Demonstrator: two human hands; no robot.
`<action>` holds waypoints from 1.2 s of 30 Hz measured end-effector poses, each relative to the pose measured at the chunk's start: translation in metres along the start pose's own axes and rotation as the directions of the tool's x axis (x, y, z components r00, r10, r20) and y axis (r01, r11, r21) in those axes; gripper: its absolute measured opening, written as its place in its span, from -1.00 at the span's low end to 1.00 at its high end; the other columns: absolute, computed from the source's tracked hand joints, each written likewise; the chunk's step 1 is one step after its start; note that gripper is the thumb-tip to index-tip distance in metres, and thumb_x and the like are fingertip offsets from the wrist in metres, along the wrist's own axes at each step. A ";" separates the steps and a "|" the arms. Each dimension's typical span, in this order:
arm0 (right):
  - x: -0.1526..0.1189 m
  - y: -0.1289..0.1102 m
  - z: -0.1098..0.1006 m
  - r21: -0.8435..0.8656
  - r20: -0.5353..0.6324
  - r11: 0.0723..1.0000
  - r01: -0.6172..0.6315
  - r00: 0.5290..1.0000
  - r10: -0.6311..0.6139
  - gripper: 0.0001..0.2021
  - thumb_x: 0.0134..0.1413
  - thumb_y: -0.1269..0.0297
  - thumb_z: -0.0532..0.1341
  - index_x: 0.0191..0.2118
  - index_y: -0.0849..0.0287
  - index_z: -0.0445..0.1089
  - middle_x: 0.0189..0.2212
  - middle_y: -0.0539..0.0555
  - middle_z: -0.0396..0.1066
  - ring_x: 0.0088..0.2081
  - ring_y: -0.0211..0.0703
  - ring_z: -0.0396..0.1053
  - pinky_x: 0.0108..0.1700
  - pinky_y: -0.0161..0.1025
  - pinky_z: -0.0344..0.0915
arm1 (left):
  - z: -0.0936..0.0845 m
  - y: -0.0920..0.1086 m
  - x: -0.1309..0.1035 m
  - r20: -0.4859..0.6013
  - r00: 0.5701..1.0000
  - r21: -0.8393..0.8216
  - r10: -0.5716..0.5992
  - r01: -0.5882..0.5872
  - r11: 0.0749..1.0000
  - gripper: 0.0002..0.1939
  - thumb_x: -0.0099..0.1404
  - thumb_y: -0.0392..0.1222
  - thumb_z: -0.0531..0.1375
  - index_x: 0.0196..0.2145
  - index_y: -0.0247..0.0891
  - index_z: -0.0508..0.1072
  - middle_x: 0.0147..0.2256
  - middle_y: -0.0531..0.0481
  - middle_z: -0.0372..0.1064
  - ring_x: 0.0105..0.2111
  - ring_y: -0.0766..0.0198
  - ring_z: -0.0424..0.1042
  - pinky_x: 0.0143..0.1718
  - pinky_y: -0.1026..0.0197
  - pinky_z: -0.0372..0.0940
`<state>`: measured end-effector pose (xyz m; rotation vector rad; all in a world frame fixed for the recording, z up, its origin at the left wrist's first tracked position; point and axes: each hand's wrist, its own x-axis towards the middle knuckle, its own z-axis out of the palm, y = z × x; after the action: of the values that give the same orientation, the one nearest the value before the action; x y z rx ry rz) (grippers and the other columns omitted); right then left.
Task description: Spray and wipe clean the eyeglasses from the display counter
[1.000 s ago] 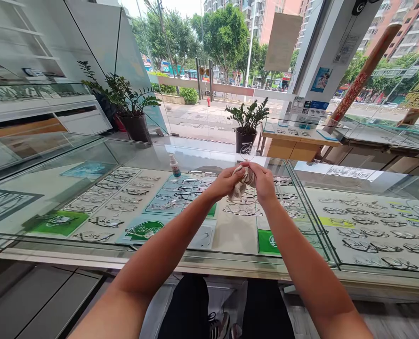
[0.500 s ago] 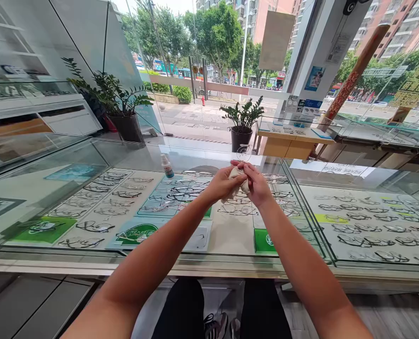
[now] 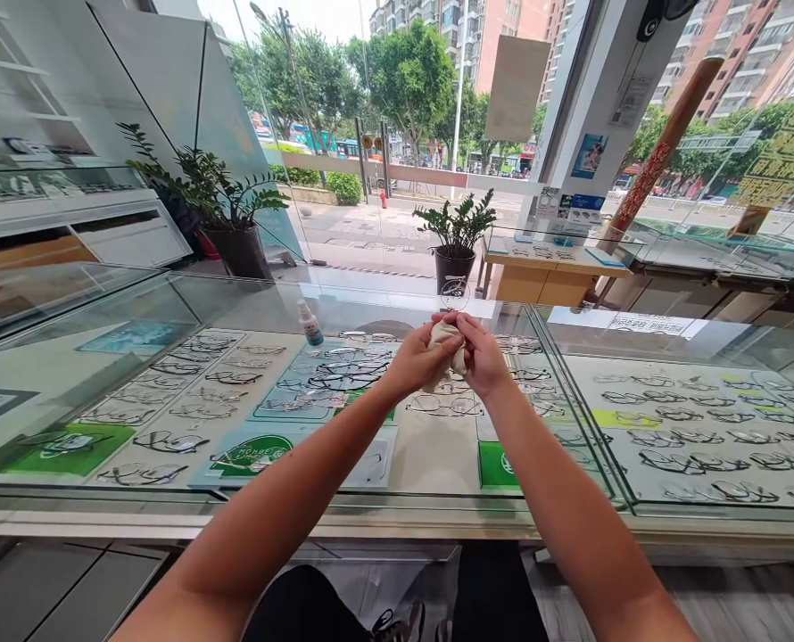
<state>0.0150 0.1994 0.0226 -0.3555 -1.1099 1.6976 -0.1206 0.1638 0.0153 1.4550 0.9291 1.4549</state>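
Both the left hand (image 3: 411,364) and the right hand (image 3: 486,361) have their grip closed on a crumpled pale cloth (image 3: 444,335), bunched between them over the glass-topped table (image 3: 437,528); whether it wraps anything is hidden by the fingers. Left of them, a small bottle (image 3: 310,326) with blue liquid stands upright on the glass. Rows of eyeglasses (image 3: 443,407) lie beneath, and a potted plant (image 3: 454,227) stands on the far side.

Cloth (image 3: 443,333), one; pale cream, soft. Condition: crumpled, bunched into a small wad. Position: pinched between left hand (image 3: 416,358) and right hand (image 3: 486,358), a loose fold drooping beneath the left thumb. Inside of the wad hidden.
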 end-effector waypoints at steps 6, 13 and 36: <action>-0.005 0.003 0.011 -0.024 0.011 0.999 0.021 1.000 -0.021 -0.76 0.12 0.04 0.40 -0.28 0.10 0.68 0.06 0.07 0.69 -0.49 -0.37 0.14 -0.54 -0.31 0.04 | 0.007 0.002 -0.004 -0.165 0.983 0.103 0.076 -0.060 0.993 -0.43 0.27 0.36 0.40 -0.26 -0.27 0.52 -0.49 0.04 0.49 -0.48 0.25 0.43 -0.40 0.21 0.32; -0.001 0.002 0.008 -0.010 -0.045 1.000 -0.009 0.999 0.008 -0.73 0.10 0.04 0.38 -0.26 0.12 0.73 -0.08 0.08 0.73 -0.56 -0.39 0.15 -0.55 -0.31 0.13 | 0.002 0.006 -0.002 -0.050 0.999 0.040 0.013 -0.011 0.999 -0.36 0.26 0.47 0.37 -0.34 -0.26 0.51 -0.51 0.00 0.50 -0.44 0.21 0.48 -0.36 0.19 0.39; 0.008 0.012 0.018 0.018 -0.028 1.000 0.017 0.999 -0.017 -0.73 0.01 0.01 0.49 -0.36 0.13 0.69 -0.04 0.13 0.73 -0.02 -0.05 0.61 0.00 -0.22 0.53 | -0.006 -0.006 0.000 -0.188 0.969 0.219 0.161 -0.118 0.969 -0.49 0.35 0.30 0.35 -0.27 -0.29 0.57 -0.46 0.04 0.48 -0.45 0.27 0.38 -0.37 0.24 0.26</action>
<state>-0.0084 0.1970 0.0245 -0.3566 -1.0741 1.6821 -0.1262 0.1662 0.0090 1.5684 1.1520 1.6772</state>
